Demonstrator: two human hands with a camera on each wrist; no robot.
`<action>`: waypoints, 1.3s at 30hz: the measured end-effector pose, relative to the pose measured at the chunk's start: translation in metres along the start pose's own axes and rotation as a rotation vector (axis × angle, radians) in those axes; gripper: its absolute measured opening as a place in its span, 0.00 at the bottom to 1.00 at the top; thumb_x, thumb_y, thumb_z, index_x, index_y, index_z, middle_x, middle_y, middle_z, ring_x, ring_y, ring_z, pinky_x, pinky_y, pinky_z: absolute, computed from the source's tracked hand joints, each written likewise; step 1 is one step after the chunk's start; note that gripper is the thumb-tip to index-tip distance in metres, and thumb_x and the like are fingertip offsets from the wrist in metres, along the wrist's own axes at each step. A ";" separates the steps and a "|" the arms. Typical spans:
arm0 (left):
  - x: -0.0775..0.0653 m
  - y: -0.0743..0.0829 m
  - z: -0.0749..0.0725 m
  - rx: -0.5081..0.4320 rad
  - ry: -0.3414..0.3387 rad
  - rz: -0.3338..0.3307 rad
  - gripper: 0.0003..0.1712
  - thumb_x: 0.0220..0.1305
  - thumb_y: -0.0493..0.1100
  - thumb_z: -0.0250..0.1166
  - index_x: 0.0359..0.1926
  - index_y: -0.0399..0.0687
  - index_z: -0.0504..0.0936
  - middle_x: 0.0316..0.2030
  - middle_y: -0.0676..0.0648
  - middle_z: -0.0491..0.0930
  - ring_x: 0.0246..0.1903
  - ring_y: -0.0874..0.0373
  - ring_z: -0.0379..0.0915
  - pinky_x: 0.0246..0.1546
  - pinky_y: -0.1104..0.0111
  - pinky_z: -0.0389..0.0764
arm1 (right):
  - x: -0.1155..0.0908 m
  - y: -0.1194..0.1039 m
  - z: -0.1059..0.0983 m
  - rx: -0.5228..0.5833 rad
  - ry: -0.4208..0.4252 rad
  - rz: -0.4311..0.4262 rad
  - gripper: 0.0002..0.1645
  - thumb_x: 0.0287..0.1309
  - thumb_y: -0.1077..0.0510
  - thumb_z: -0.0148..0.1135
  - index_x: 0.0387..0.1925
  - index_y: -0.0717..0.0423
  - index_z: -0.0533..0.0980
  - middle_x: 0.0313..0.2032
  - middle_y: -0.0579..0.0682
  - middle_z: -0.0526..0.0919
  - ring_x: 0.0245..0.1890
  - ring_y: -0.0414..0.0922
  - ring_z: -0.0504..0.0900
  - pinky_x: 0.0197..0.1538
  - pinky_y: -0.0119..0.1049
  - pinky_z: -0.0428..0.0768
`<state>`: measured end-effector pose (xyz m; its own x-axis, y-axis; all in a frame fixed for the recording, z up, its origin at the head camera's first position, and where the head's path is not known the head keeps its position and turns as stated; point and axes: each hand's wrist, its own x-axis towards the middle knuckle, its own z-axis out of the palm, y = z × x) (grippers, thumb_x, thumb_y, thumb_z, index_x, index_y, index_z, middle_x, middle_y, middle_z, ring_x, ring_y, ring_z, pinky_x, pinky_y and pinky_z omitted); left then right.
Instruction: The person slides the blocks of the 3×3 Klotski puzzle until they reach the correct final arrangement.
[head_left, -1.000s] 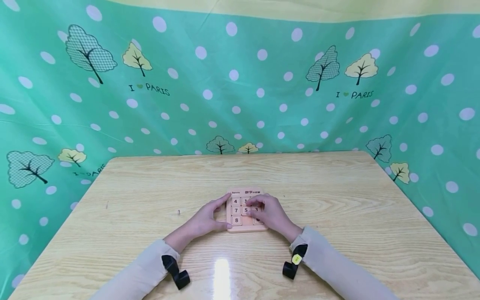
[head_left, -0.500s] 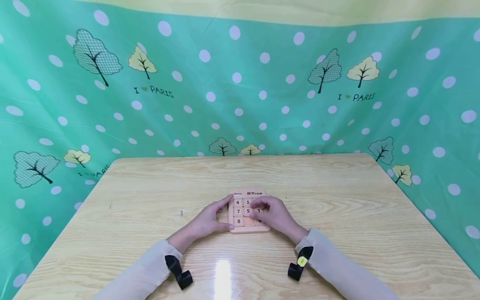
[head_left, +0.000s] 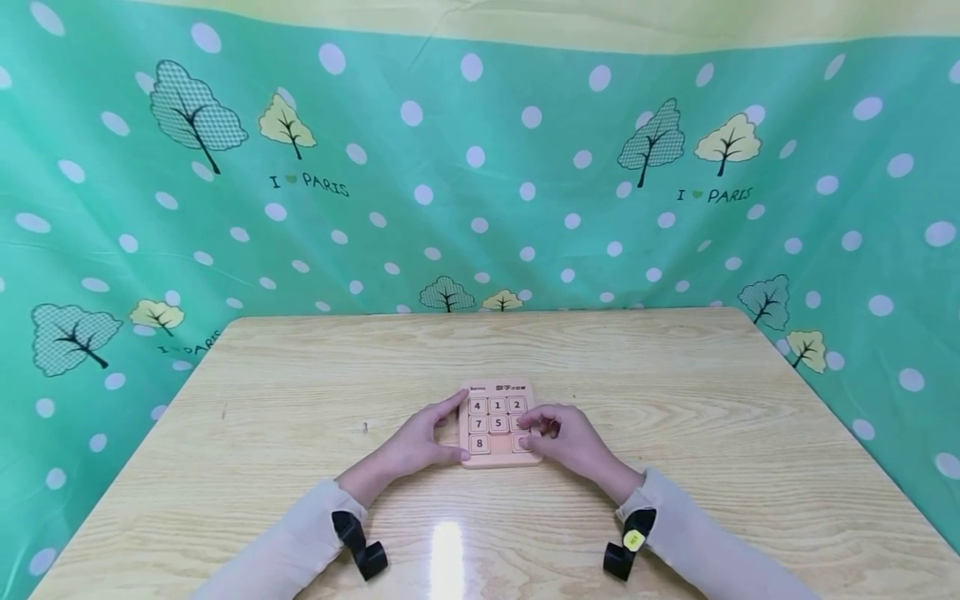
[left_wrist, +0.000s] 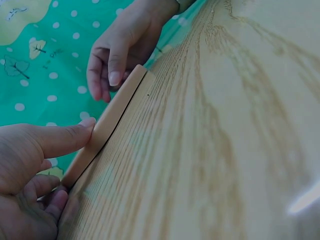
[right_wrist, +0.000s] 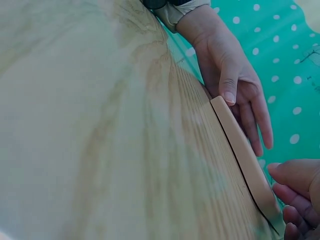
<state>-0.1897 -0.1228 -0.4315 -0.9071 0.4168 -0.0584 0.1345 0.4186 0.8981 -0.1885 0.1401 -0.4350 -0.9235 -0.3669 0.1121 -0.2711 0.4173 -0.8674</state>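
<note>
A pink number sliding puzzle (head_left: 498, 461) lies flat on the table in the head view. Its tiles read 4, 1, 2 on top, then 7, 5 and a partly covered tile; below are 8, a gap in the middle and a tile under my right thumb. My left hand (head_left: 420, 437) holds the puzzle's left side, index finger at the upper corner and thumb at the lower one. Over the right column hovers my right hand (head_left: 570, 437), fingers bent, thumb and index finger apart. The right wrist view shows this hand (right_wrist: 300, 187) beside the puzzle's edge (right_wrist: 245, 155).
The wood-grain table (head_left: 300, 367) surrounds the puzzle. Behind it hangs a green dotted curtain (head_left: 480, 192) with printed trees. A small dark mark (head_left: 365, 427) shows on the table left of the puzzle. Black straps (head_left: 360, 546) sit at both wrists.
My right hand has shifted right, off the middle of the puzzle, uncovering the 2 tile. The left hand stays on the left side. No tile has visibly changed place.
</note>
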 end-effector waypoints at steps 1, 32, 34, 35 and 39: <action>0.000 0.000 0.000 0.001 0.001 0.000 0.54 0.46 0.41 0.75 0.72 0.51 0.55 0.71 0.42 0.53 0.65 0.38 0.57 0.68 0.50 0.54 | -0.001 0.000 -0.001 0.003 -0.003 -0.001 0.15 0.49 0.59 0.70 0.41 0.58 0.82 0.36 0.50 0.84 0.30 0.40 0.73 0.32 0.28 0.73; 0.001 -0.003 -0.001 0.004 0.009 0.005 0.55 0.44 0.42 0.76 0.72 0.51 0.56 0.70 0.41 0.55 0.64 0.38 0.59 0.67 0.50 0.55 | -0.010 0.001 -0.005 -0.095 0.017 -0.023 0.11 0.49 0.60 0.70 0.38 0.54 0.84 0.37 0.48 0.85 0.39 0.44 0.81 0.44 0.32 0.79; 0.001 -0.003 -0.001 0.000 0.008 0.005 0.55 0.44 0.42 0.76 0.72 0.51 0.56 0.70 0.41 0.55 0.63 0.38 0.59 0.67 0.50 0.55 | -0.010 0.000 -0.004 -0.095 0.015 -0.021 0.11 0.48 0.60 0.70 0.38 0.54 0.84 0.37 0.48 0.85 0.39 0.44 0.81 0.44 0.32 0.79; 0.001 -0.003 -0.001 -0.001 0.008 0.004 0.55 0.44 0.42 0.76 0.72 0.51 0.56 0.70 0.41 0.55 0.64 0.38 0.59 0.67 0.50 0.55 | -0.010 -0.001 -0.003 -0.096 0.014 -0.018 0.11 0.48 0.60 0.70 0.38 0.54 0.84 0.37 0.48 0.85 0.39 0.44 0.81 0.44 0.32 0.79; 0.002 -0.003 0.000 0.006 0.011 -0.002 0.55 0.44 0.42 0.76 0.72 0.52 0.56 0.70 0.40 0.56 0.64 0.38 0.59 0.67 0.50 0.55 | -0.009 -0.004 0.000 -0.099 0.010 -0.016 0.12 0.48 0.61 0.70 0.38 0.54 0.84 0.37 0.48 0.85 0.38 0.43 0.80 0.43 0.31 0.79</action>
<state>-0.1916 -0.1236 -0.4339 -0.9116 0.4073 -0.0556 0.1349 0.4242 0.8954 -0.1793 0.1416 -0.4325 -0.9213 -0.3660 0.1310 -0.3110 0.4916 -0.8134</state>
